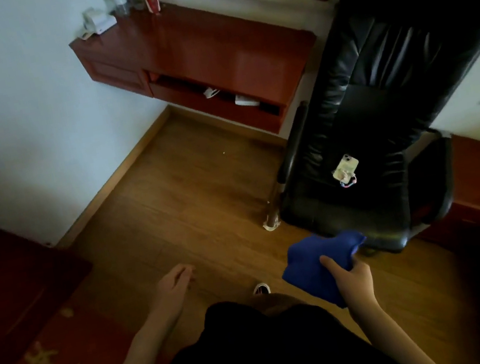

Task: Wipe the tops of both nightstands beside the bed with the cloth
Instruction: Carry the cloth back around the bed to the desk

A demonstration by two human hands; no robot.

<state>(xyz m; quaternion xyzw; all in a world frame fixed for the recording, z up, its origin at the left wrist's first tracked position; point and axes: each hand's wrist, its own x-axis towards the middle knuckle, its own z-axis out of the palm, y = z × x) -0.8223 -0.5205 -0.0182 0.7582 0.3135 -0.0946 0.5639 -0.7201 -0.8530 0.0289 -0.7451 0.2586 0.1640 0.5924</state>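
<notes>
Right hand (354,282) grasps the crumpled blue cloth (314,265) above the wooden floor (190,197); left hand (175,284) hangs released, empty.

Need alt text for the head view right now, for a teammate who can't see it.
The right hand holds a blue cloth above a wooden floor; the left hand hangs open and empty. Ahead, a black chair carries a phone, beside a red-brown wall-mounted desk.

Phone (346,169) on black chair (352,136)
</notes>
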